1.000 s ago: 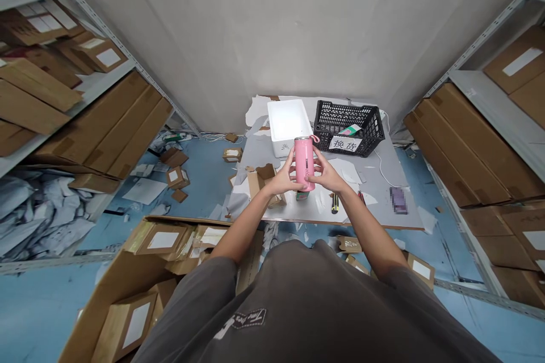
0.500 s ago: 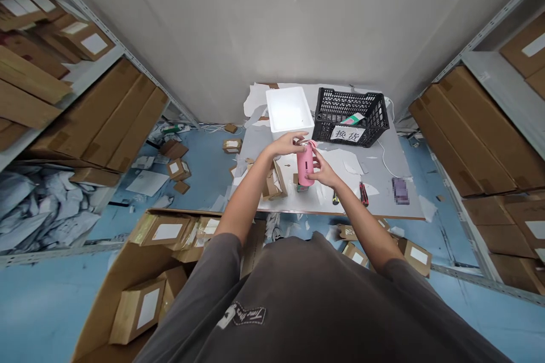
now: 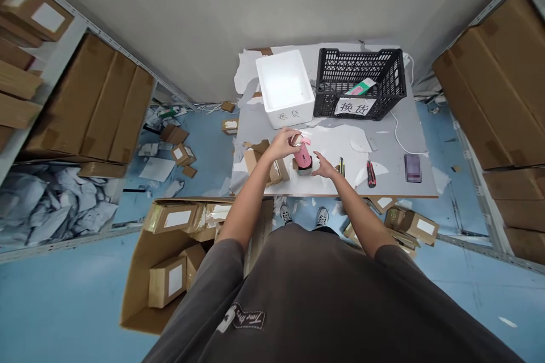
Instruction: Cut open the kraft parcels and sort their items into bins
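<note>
My left hand point(image 3: 284, 144) is closed round the top of a pink bottle point(image 3: 304, 157) with a loop at its lid. The bottle is tilted, its lower end at the mouth of a small narrow box point(image 3: 305, 171); how deep it sits inside I cannot tell. To the right of that box is my right hand point(image 3: 324, 167), fingers apart and holding nothing; whether a fingertip touches the box is unclear. Left of the bottle lies an opened brown carton point(image 3: 276, 173), partly behind my left forearm.
On the table point(image 3: 394, 153) stand a white foam box point(image 3: 286, 115) and a black crate point(image 3: 361, 110) with a green and pink box inside. A yellow cutter point(image 3: 342, 167), a red-handled tool point(image 3: 371, 174) and a phone point(image 3: 413, 168) lie at right. A large carton point(image 3: 140, 272) holds parcels at lower left.
The bottle has gone down from upright in both hands to tilted at the small box. My right hand has let go and opened. The view has shifted.
</note>
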{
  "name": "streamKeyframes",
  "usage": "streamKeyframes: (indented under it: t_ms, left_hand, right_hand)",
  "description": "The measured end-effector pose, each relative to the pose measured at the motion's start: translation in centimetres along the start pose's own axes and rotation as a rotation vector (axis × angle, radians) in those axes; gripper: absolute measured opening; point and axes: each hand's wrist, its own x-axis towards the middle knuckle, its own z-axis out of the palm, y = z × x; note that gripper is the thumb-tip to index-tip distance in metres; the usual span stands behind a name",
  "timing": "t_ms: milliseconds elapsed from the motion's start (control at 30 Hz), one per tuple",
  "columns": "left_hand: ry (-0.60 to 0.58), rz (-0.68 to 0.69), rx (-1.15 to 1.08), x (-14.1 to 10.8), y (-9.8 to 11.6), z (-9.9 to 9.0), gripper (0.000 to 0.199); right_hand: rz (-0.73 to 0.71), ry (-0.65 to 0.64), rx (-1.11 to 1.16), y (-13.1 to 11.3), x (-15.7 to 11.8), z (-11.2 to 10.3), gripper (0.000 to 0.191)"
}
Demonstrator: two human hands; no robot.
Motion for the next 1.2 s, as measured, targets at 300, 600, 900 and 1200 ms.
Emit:
streamKeyframes:
  t_ms: [300, 600, 900, 1200]
  left_hand:
    - [-0.018, -0.049, 0.111, -0.3, -3.3, 6.2, 0.061]
    - [-0.202, -0.003, 0.31, -2.7, -6.3, 9.2, 0.042]
    - [-0.236, 0.004, 0.407, -2.5, -8.0, 11.7, 0.038]
    - [0.209, -0.148, 0.058, -4.4, -11.0, 14.2, 0.044]
  right_hand:
    - [-0.038, 0.088, -0.014, 2.3, 2.0, 3.4, 0.096]
    - [-0.088, 0.09, -0.024, 3.1, 2.0, 3.3, 0.082]
    - [-0.127, 0.061, 0.003, 3.7, 2.1, 3.5, 0.077]
    - [-0.104, 0.062, 0.009, 4.6, 2.0, 3.8, 0.083]
